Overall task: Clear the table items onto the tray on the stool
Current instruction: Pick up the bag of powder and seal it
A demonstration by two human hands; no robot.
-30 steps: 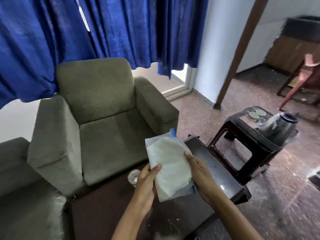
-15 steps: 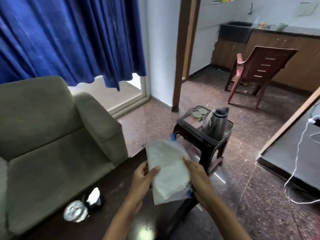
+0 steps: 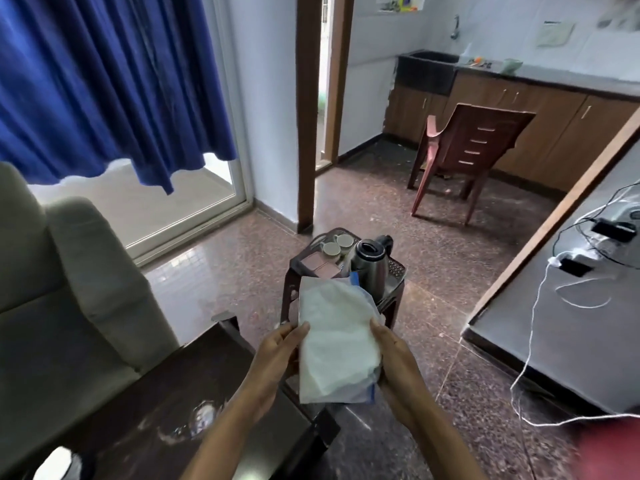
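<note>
I hold a white plastic packet (image 3: 337,341) with blue edges between both hands, in the air past the dark table's (image 3: 214,393) right end. My left hand (image 3: 277,355) grips its left edge and my right hand (image 3: 394,358) grips its right edge. Just beyond the packet stands the dark brown stool (image 3: 391,303) bearing a tray (image 3: 396,270), on which a steel kettle (image 3: 370,268) and two pale cups (image 3: 337,244) sit. A blurred shiny item (image 3: 197,419) lies on the table near its front, and another pale item (image 3: 55,462) shows at the lower left corner.
A grey-green armchair (image 3: 69,299) stands left of the table under blue curtains (image 3: 104,81). A brown plastic chair (image 3: 467,150) is at the back by kitchen cabinets (image 3: 540,116). A grey surface (image 3: 571,341) with white cables (image 3: 530,344) lies on the right. Speckled floor surrounds the stool.
The view has swung right, bringing the stool from the side to directly ahead. Both hands keep the packet, which now overlaps the stool's near edge.
</note>
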